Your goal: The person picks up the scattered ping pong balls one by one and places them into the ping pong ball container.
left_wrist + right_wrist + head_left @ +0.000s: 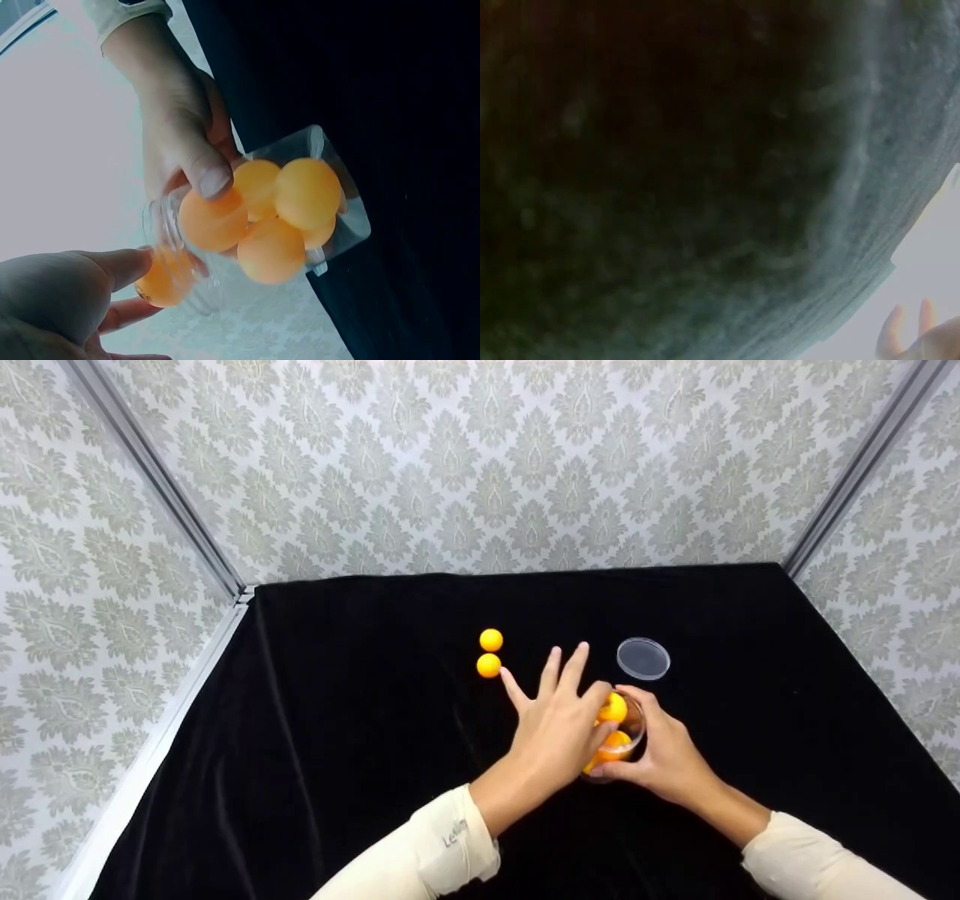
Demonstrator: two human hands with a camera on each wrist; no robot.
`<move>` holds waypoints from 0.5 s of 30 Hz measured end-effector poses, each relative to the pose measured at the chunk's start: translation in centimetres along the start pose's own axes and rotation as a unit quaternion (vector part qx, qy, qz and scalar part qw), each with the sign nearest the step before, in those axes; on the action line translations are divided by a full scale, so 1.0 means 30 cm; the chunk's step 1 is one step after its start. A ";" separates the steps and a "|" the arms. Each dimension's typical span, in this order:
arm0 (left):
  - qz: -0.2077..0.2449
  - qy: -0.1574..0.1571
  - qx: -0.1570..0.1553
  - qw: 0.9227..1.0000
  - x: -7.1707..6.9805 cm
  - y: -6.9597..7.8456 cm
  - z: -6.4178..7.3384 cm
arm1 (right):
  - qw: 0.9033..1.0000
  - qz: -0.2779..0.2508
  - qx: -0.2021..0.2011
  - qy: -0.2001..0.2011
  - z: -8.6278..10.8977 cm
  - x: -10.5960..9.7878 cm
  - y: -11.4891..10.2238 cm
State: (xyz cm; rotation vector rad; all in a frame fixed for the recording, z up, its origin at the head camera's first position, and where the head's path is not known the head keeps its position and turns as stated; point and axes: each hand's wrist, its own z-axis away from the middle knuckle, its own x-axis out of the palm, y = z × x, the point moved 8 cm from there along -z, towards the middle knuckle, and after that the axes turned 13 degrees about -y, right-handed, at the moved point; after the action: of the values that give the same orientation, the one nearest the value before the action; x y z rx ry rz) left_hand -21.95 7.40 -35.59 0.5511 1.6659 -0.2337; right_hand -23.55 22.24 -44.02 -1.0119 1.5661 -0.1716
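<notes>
My right hand (671,750) grips a clear plastic jar (352,214) around its side, with its open mouth tilted up toward my left hand (556,727). Thumb and index finger of the left hand pinch an orange ping-pong ball (613,707) at the jar's mouth; its other fingers spread outward. Several orange balls (307,193) sit inside the jar, seen through its wall in the left wrist view. Two more balls, a far one (491,640) and a near one (488,665), lie close to the left little finger. In the right wrist view, only some fingers (930,341) show at the lower right corner.
A clear round lid (643,658) lies flat beyond the jar. Black cloth (360,697) with a few creases covers the table. Patterned walls (495,472) stand behind and at both sides. A dark, blurred surface fills most of the right wrist view.
</notes>
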 end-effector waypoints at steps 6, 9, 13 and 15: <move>-0.005 -0.003 0.005 1.000 0.023 0.021 -0.007 | 1.000 0.001 0.002 0.003 0.000 0.001 0.001; -0.004 0.000 0.007 1.000 0.024 0.024 -0.009 | 1.000 -0.003 0.003 0.004 0.000 0.000 0.002; -0.003 0.000 0.008 1.000 0.023 0.025 -0.010 | 1.000 -0.003 0.005 0.004 -0.001 0.001 0.001; -0.004 -0.001 0.008 1.000 0.024 0.025 -0.010 | 1.000 -0.002 0.006 0.004 0.000 0.002 0.001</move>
State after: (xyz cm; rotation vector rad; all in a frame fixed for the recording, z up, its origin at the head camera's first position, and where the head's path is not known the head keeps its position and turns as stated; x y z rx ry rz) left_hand -21.93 8.34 -36.11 0.5564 1.6659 -0.2524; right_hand -23.56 22.21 -44.07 -1.0052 1.5692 -0.1880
